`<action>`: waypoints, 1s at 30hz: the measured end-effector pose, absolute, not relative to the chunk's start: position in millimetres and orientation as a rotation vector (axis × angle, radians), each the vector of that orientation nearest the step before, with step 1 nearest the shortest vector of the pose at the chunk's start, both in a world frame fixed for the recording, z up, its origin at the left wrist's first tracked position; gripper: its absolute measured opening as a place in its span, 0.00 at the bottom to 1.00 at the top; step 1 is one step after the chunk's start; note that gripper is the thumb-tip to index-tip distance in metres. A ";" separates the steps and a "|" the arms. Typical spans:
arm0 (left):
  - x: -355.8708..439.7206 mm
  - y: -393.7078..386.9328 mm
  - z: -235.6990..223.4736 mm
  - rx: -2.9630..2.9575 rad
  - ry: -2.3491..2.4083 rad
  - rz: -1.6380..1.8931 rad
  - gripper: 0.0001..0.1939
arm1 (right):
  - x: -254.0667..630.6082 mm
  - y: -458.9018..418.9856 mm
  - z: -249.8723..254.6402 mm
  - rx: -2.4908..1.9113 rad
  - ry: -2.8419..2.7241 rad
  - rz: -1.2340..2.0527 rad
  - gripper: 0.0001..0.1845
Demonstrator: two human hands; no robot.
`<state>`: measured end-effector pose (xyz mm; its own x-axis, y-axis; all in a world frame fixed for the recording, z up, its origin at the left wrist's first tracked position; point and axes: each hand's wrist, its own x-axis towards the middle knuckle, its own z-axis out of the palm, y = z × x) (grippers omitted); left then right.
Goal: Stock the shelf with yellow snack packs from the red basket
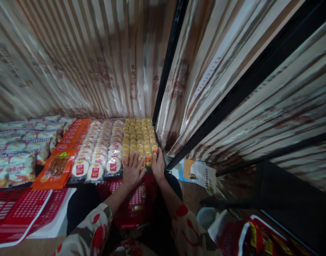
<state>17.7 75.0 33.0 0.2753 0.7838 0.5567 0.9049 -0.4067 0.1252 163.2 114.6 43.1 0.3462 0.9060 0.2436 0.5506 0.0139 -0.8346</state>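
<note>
Rows of small yellow-wrapped snack packs (137,133) fill the right end of a dark shelf. My left hand (133,170) lies over the front of these rows, palm down with its fingers spread. At the right front corner, my right hand (158,164) has its thumb and fingers against the end pack (154,149), seemingly gripping it. Left of the yellow packs stand several rows of round white rice crackers (113,165) in clear wrappers with red labels. Below my hands is a red plastic basket (117,185) with a few small packs inside.
Orange snack bags (52,170) and white-blue snack bags (21,169) line the shelf farther left. Another red basket (29,206) sits below them. Black metal posts (205,129) and hanging printed sheeting (112,53) stand behind and right. Leaflets (197,172) lie at the right.
</note>
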 end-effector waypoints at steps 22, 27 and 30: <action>16.5 78.7 36.4 -2.312 -1.589 -0.783 0.28 | 161.8 128.2 41.4 -1.666 -1.430 0.577 0.34; 16.9 77.2 38.6 -2.290 -1.576 -0.788 0.28 | 159.8 122.7 49.3 -1.658 -1.443 0.368 0.34; 10.1 73.7 41.1 -2.238 -1.578 -0.813 0.28 | 146.9 113.1 67.4 -1.486 -1.583 0.127 0.30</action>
<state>10.1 73.7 41.1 0.2433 0.7681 0.5923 0.9281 -0.3618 0.0878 146.9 113.1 67.4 0.1636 0.8278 0.5367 0.7317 0.2631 -0.6289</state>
